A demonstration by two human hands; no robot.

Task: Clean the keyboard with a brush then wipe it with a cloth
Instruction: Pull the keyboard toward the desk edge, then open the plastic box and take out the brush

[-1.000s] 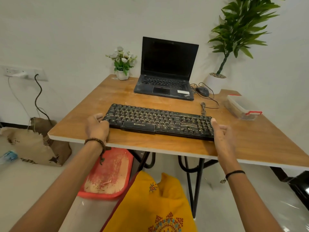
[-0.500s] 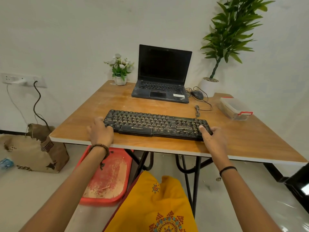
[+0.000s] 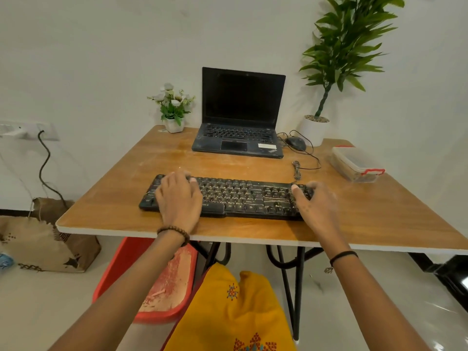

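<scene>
1. Since the earlier views the keyboard [image 3: 243, 198] sits farther in from the near edge of the table [image 3: 379, 219] and squarer to it. Both hands have moved from its near corners up onto it.
2. The left hand [image 3: 178, 196] lies palm down over the left keys, thumb spread to the side. Its fingers [image 3: 174, 177] reach the far rim, and whether they hook over it I cannot tell.
3. The right hand [image 3: 314, 206] holds the right end, thumb [image 3: 294, 188] on the keys and fingers curled round the side.
4. The step in hand looks like placing the keyboard for brushing, and the cleaning itself is not yet begun. Pale dust lies between the keys.
5. To do it well, slide the board flat rather than lifting one end, so the grit stays put until the brush comes.
6. Keep it well apart from the laptop [image 3: 240, 115] and the mouse cable [image 3: 307, 158], leaving room on each side for strokes.
7. Neither brush nor cloth is visible. The lidded box [image 3: 354, 163] at the right may hold them, but its contents are unclear.
</scene>
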